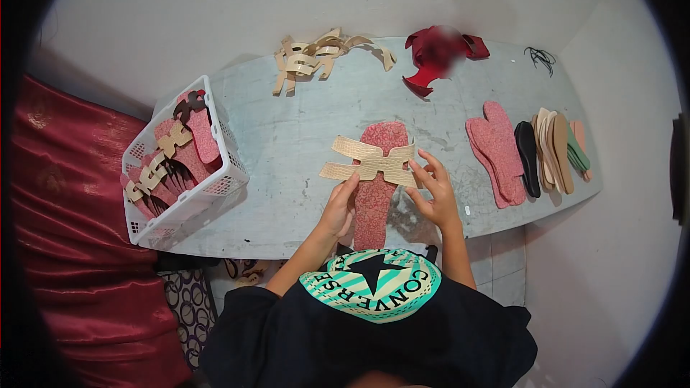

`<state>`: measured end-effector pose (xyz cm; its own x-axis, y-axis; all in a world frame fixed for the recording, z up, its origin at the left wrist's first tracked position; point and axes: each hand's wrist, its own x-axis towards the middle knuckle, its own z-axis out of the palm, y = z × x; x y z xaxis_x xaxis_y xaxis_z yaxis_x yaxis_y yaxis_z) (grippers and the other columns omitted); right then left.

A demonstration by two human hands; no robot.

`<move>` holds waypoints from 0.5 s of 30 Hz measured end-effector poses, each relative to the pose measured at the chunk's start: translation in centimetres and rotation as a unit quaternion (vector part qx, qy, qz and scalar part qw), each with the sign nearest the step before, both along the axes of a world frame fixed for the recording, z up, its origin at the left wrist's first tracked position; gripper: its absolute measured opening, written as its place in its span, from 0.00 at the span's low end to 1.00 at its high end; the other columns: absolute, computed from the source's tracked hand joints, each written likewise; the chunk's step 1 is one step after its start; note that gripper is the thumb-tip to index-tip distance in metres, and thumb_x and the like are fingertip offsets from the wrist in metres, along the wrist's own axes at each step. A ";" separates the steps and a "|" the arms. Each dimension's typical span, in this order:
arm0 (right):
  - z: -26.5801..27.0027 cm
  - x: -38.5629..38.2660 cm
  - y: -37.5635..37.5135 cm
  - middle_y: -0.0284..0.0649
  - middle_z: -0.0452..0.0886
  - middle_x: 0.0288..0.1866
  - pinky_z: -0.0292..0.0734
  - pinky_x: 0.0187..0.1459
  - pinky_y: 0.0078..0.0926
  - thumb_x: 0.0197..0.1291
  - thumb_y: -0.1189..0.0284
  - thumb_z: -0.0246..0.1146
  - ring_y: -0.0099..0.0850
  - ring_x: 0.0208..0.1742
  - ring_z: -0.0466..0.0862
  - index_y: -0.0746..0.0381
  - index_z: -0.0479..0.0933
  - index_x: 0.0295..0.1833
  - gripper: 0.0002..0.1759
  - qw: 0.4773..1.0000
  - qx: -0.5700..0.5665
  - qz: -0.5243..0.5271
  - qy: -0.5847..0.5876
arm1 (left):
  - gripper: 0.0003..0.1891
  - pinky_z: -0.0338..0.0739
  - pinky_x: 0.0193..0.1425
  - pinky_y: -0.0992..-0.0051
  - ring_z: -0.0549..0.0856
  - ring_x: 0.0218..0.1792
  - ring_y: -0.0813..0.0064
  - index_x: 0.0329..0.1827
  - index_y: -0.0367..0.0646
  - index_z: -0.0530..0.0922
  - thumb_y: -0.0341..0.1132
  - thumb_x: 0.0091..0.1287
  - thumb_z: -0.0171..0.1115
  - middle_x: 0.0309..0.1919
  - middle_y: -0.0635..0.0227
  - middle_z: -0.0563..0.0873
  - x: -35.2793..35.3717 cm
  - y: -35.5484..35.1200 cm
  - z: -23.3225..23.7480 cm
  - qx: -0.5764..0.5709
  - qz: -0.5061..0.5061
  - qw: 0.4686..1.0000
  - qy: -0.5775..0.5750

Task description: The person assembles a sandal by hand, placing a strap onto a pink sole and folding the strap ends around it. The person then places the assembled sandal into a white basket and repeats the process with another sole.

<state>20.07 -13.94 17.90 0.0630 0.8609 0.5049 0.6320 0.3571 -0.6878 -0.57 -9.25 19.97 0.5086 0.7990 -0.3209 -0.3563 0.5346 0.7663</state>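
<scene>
A pink speckled sole lies upright in front of me, near the table's front edge. Across its upper part rests a beige textured strap piece, with two arms reaching out to the left. My left hand pinches the strap's lower edge between thumb and fingers. On the right side, my right hand has its fingers spread, with the fingertips at the strap's right ends.
A white basket with soles and straps stands at the left. Beige straps and red pieces lie at the back. Pink soles, a black sole and beige soles are at the right, black cords behind.
</scene>
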 end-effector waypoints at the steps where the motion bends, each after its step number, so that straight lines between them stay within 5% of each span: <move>1: 0.2 -0.1 -0.1 0.41 0.68 0.64 0.67 0.48 0.31 0.46 0.68 0.69 0.32 0.41 0.74 0.53 0.74 0.60 0.31 1.000 -0.002 0.001 0.000 | 0.24 0.67 0.64 0.68 0.73 0.60 0.74 0.64 0.40 0.65 0.47 0.72 0.45 0.58 0.65 0.74 0.1 0.1 0.1 0.000 0.000 1.000 0.000; 7: 0.2 -0.2 -0.2 0.41 0.69 0.64 0.67 0.48 0.31 0.45 0.68 0.69 0.32 0.40 0.73 0.54 0.74 0.60 0.31 1.000 0.009 -0.006 -0.006 | 0.27 0.65 0.65 0.68 0.72 0.61 0.72 0.66 0.39 0.62 0.49 0.71 0.45 0.60 0.64 0.73 1.5 0.2 0.9 0.016 0.025 0.999 -0.031; 15: 0.6 -0.2 -0.3 0.39 0.70 0.63 0.67 0.47 0.30 0.45 0.69 0.69 0.32 0.40 0.74 0.55 0.73 0.60 0.31 0.999 0.034 -0.015 -0.028 | 0.20 0.69 0.56 0.77 0.77 0.51 0.79 0.55 0.37 0.73 0.37 0.63 0.63 0.50 0.67 0.79 2.7 0.8 0.4 0.051 0.082 0.995 0.027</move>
<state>19.83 -14.28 18.46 0.0585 0.8227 0.5655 0.6798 0.3820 -0.6261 2.09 -8.50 20.34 0.3538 0.8994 -0.2566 -0.3894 0.3911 0.8339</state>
